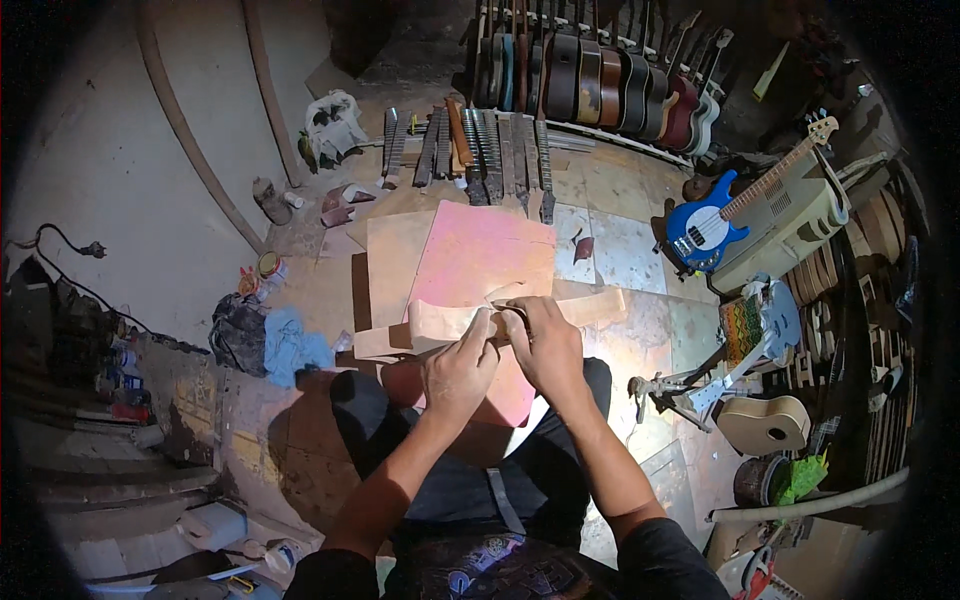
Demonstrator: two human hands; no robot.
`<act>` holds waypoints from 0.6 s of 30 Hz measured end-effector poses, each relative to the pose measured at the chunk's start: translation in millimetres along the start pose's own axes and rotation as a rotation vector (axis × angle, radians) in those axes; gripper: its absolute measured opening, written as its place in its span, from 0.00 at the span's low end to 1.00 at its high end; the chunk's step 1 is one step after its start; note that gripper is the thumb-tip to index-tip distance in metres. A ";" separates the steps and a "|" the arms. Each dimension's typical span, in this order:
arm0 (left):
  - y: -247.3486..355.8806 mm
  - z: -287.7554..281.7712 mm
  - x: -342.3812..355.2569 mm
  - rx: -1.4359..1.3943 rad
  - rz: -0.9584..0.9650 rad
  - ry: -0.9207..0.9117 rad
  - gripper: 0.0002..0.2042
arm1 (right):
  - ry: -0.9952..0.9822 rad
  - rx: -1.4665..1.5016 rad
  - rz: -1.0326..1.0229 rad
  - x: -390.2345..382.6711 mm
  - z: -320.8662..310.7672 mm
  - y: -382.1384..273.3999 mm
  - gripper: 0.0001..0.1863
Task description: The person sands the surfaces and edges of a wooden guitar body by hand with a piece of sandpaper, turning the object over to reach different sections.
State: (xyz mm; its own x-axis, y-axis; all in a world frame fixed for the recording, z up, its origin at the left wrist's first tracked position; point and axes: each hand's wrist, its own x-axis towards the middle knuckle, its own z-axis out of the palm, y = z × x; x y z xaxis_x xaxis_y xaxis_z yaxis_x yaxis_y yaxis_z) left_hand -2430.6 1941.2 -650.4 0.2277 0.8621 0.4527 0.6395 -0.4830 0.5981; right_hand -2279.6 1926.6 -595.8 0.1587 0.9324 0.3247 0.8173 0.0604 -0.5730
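Observation:
In front of my lap, my left hand [463, 365] and my right hand [545, 345] come together with thumbs and fingertips pinched. Between them is a pale tan, curved piece [437, 323]; whether it is sandpaper or thin wood I cannot tell. My fingers hide its right part. Behind and under it, a long light wooden piece [598, 306] runs across, sticking out on the right and again at the left as a squared end [375, 344]. All this lies over a pink board [480, 250] that reaches down between my knees.
Several guitar necks [490, 155] lie beyond the board, before a rack of guitars [600, 85]. A blue bass guitar [708, 228] leans at the right, above an unfinished guitar body [765, 425]. On my left are a blue cloth [293, 343] and a black bag [238, 335].

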 end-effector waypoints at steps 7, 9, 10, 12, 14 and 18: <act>-7.9 8.2 -10.5 -0.170 0.092 0.187 0.24 | 0.005 -0.007 0.008 -0.5 2.1 -1.1 0.11; -7.2 8.8 -16.5 -0.175 0.068 0.151 0.25 | 0.008 -0.016 0.014 0.5 2.0 -1.1 0.11; -2.8 5.8 -18.9 -0.190 0.012 0.086 0.25 | 0.007 -0.014 0.017 1.1 1.4 -0.8 0.11; 5.3 0.8 -18.8 -0.215 -0.087 -0.027 0.27 | 0.005 -0.014 0.015 0.5 0.8 -0.3 0.11; 12.2 -5.2 -13.7 -0.231 -0.175 -0.120 0.30 | -0.001 -0.015 -0.001 0.2 2.2 -2.2 0.11; 21.1 -7.7 -8.0 -0.305 -0.182 -0.111 0.31 | 0.014 -0.004 -0.001 0.2 1.9 -2.9 0.12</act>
State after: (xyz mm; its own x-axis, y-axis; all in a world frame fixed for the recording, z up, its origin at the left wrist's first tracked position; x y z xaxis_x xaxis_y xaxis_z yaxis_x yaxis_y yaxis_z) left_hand -2424.5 1923.0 -636.3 0.2193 0.9412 0.2569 0.4321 -0.3298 0.8394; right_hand -2283.0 1927.3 -595.5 0.1658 0.9271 0.3361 0.8198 0.0599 -0.5696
